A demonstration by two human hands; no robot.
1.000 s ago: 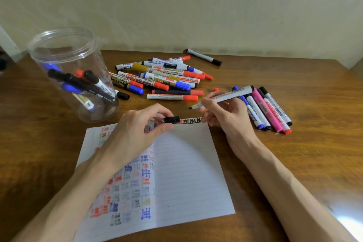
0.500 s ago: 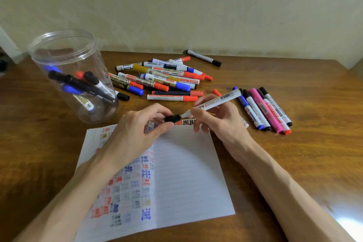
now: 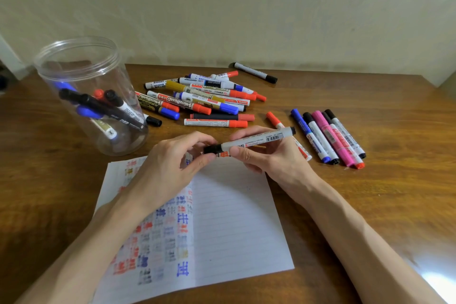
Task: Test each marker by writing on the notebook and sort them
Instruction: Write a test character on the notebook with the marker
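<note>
White-barrelled marker (image 3: pixel 256 139): black plastic cap (image 3: pixel 212 148), separate earlier, now seated on tip; left hand (image 3: pixel 172 168) pinches cap, right hand (image 3: pixel 269 158) grips barrel.

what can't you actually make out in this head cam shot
- Head view: whether the black cap is fully seated on the white marker; fingers of the left hand cover the join.
- Head view: the marks at the notebook top, behind the left hand and right hand.
- Head view: how many markers the clear jar holds; they overlap.

White marker (image 3: pixel 256 140) with black cap (image 3: pixel 212 149), above lined notebook (image 3: pixel 234 217)
</note>
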